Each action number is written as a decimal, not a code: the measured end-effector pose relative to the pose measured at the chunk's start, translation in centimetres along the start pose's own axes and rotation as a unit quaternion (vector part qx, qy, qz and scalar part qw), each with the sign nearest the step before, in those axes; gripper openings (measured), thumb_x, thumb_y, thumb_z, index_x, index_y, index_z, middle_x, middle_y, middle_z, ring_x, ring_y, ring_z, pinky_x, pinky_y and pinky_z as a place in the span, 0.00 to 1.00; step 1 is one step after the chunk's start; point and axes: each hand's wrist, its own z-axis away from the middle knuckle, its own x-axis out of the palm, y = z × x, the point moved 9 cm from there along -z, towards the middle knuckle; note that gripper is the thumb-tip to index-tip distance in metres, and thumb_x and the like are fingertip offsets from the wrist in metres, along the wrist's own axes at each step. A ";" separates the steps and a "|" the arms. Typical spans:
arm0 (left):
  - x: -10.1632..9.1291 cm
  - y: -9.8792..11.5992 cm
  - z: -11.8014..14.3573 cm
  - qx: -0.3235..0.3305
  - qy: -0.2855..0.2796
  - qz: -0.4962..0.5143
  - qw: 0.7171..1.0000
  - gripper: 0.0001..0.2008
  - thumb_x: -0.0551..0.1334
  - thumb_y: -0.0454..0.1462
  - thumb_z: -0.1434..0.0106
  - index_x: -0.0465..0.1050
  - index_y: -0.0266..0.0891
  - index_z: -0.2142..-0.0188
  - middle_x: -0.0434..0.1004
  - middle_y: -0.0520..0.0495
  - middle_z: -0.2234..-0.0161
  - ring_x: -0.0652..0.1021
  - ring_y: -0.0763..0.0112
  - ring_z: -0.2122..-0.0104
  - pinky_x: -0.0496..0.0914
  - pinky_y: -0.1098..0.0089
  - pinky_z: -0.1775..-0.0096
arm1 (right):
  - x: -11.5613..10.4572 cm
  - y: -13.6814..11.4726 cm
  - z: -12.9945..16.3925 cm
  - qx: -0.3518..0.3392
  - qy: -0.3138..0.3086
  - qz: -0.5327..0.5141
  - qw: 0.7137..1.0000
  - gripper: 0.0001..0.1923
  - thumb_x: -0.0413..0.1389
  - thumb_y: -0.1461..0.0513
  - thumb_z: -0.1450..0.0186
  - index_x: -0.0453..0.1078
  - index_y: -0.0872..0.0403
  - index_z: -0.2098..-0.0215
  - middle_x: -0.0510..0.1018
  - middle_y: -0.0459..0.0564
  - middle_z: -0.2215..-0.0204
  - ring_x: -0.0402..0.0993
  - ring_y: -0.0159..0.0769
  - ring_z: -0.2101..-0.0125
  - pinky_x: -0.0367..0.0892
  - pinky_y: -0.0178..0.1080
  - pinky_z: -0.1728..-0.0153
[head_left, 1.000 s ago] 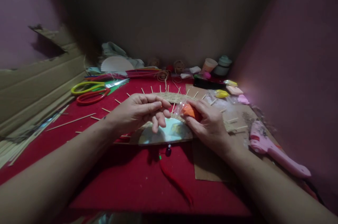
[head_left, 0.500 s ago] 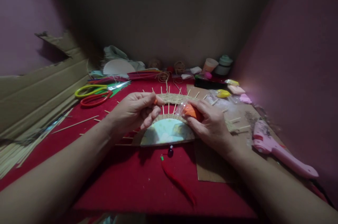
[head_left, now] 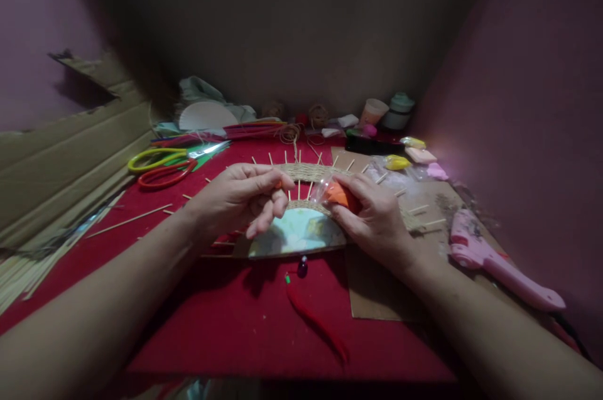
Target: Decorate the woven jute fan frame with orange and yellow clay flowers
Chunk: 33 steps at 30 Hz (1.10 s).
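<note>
Nearest, red tassel lies on the red tabletop, dark bead just beyond its green-tipped end. Both forearms reach in from the lower corners and angle toward the middle, hands raised over the woven piece with its pale panel and projecting sticks. Left hand: thumb and index pinch a small orange bit, other fingers loosely curled, wrist about level, palm turned inward. Right hand: thumb below, fingers above, grasping an orange lump in a clear wrapper, its loose end toward the left hand. Hands apart, facing each other. Material looks soft, likely clay, so handling well probably means light, even fingertip pressure on the small bit, not a hard squeeze that flattens it; right grip just firm enough to hold the lump without pressing it out, wrapper folded over it against drying. Working clear of the panel and weave seems wise, smears could mark them. Brown cardboard sits under the right wrist, pink glue gun right of it. Farther: scissors on the left, yellow packet on the right, then cup and lidded jar at the back.
</note>
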 end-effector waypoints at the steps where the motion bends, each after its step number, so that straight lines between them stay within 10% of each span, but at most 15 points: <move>1: 0.1 -0.2 0.0 -0.005 -0.009 -0.003 1.000 0.08 0.60 0.37 0.38 0.74 0.33 0.65 0.76 0.44 0.77 0.74 0.74 0.86 0.67 0.79 0.87 | 0.0 0.0 0.0 -0.001 0.000 0.001 1.000 0.16 0.55 0.64 0.41 0.70 0.59 0.54 0.77 0.56 0.64 0.73 0.39 0.64 0.70 0.43 0.62; 11: -1.4 0.8 0.2 0.037 0.081 -0.171 0.981 0.02 0.65 0.33 0.47 0.73 0.39 0.74 0.70 0.53 0.83 0.69 0.79 0.85 0.62 0.80 0.84 | 0.0 0.0 -0.1 0.008 -0.007 0.006 1.000 0.16 0.55 0.64 0.41 0.70 0.59 0.55 0.77 0.56 0.64 0.72 0.38 0.64 0.69 0.43 0.62; 23: 2.3 0.0 -0.1 0.149 -0.042 -0.646 0.748 0.08 0.57 0.34 0.37 0.75 0.37 0.65 0.73 0.47 0.66 0.72 0.71 0.68 0.65 0.70 0.65 | -0.1 -0.4 -0.1 -0.017 0.002 0.007 1.000 0.16 0.54 0.65 0.41 0.70 0.64 0.55 0.77 0.57 0.65 0.73 0.39 0.65 0.69 0.42 0.62; 33: 1.8 0.1 -0.2 0.149 -0.040 -0.639 0.754 0.09 0.58 0.37 0.37 0.76 0.38 0.64 0.74 0.48 0.67 0.73 0.72 0.68 0.64 0.72 0.66 | 0.0 -0.5 -0.1 -0.027 -0.001 0.012 1.000 0.17 0.55 0.65 0.41 0.70 0.65 0.55 0.77 0.58 0.65 0.73 0.39 0.65 0.69 0.41 0.63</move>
